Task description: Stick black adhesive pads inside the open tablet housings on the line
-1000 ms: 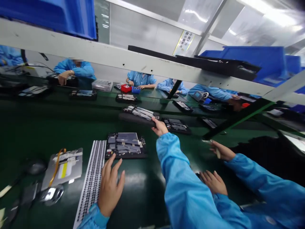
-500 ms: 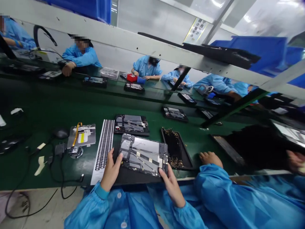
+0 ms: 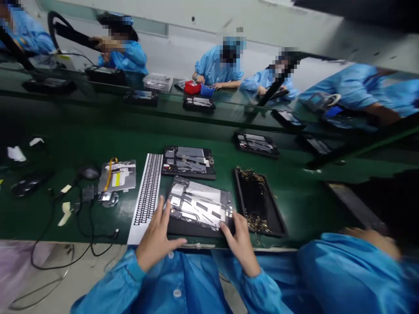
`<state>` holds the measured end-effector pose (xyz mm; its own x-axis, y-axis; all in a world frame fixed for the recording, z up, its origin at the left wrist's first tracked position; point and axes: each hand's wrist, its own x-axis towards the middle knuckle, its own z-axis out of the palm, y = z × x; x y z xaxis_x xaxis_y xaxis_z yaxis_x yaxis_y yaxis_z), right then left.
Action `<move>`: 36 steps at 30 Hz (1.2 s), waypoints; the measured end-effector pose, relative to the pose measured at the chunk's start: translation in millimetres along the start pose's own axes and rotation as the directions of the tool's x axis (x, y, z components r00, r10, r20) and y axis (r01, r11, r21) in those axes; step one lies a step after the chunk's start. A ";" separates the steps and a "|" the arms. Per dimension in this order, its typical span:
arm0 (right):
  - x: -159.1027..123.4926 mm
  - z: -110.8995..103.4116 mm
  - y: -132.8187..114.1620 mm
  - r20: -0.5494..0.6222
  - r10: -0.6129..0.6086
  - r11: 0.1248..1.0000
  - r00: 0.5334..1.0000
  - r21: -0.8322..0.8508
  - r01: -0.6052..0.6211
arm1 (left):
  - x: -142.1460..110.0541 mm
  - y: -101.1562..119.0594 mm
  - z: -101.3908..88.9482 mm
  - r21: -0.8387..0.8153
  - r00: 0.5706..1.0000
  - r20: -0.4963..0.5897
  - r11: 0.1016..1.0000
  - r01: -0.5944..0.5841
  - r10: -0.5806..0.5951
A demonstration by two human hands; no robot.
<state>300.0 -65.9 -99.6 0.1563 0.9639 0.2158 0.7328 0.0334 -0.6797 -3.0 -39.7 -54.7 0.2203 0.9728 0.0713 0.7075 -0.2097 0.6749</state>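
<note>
Two hands flank an open device (image 3: 204,198), flat-ish on a black base (image 3: 188,228) at the near edge of the green counter (image 3: 304,209). L hand (image 3: 153,242): open, thumb well apart, fingertips at the device's L edge, no firm grip seen. R hand (image 3: 244,248): thumb on the near R corner, fingers along the R side, so it's pinched there. As for progress: innards bare, incl. grey plates & dark strips, no cover on top; can't tell which parts, if any, are missing. 2nd open device (image 3: 188,161) sits just behind, also uncovered; 3rd open device (image 3: 257,144) is farther back, R. Just R of the base: shallow black tray (image 3: 276,209) w/ small gold-coloured pcs (image 3: 258,223), prob. the tightest limit on elbow room that side. On the L, printed sheet (image 3: 147,196) runs close beside. Farther L: metal plate (image 3: 129,179) w/ orange ribbon (image 3: 109,174), mouse (image 3: 89,172), adapter (image 3: 88,193) & tape scrap (image 3: 65,213). Co-worker's blue sleeve (image 3: 350,266) is near on the R; red bin (image 3: 192,87) & blue bin (image 3: 207,90) across the way, out of the hands' area.
</note>
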 end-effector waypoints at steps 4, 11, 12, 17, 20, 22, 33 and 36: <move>-14.5 -11.2 9.7 0.103 -0.161 0.982 0.982 -0.084 0.170 | -24.8 2.5 -0.1 0.230 0.990 0.008 0.963 -0.137 0.139; 3.6 -21.2 8.9 0.053 -0.263 0.959 0.963 -0.096 0.267 | -36.4 -0.2 21.3 0.325 0.937 -0.267 0.936 -0.134 0.227; 4.8 -22.0 1.3 0.029 -0.266 0.955 0.964 -0.128 0.267 | -37.5 0.2 23.1 0.304 0.930 -0.286 0.943 -0.138 0.228; -6.6 3.2 -85.0 -0.062 -0.385 0.898 0.921 -0.256 0.358 | -53.2 -5.5 12.3 0.259 0.921 -0.302 0.951 -0.170 0.247; -16.1 51.5 -151.6 0.192 -0.558 0.817 0.807 -0.044 0.575 | -71.1 -23.8 -14.6 0.313 0.939 -0.298 0.947 -0.075 0.173; -15.3 87.8 -185.5 0.319 -0.589 0.785 0.743 0.005 0.620 | -79.8 -41.0 -34.9 0.355 0.956 -0.276 0.935 0.006 0.099; 9.5 154.7 -228.1 0.513 -0.481 0.776 0.711 -0.128 0.617 | -60.9 -82.3 -66.3 0.365 0.980 -0.115 0.925 -0.111 0.163; 13.2 161.6 -231.3 0.544 -0.517 0.718 0.661 -0.144 0.681 | -56.8 -91.2 -65.4 0.360 0.974 -0.123 0.923 -0.133 0.189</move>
<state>25.5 -18.1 -52.8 -0.6362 0.7632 0.1127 0.7280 0.6423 -0.2398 -123.9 -69.5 -72.2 0.2657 0.9203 0.2873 0.8657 -0.3588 0.3489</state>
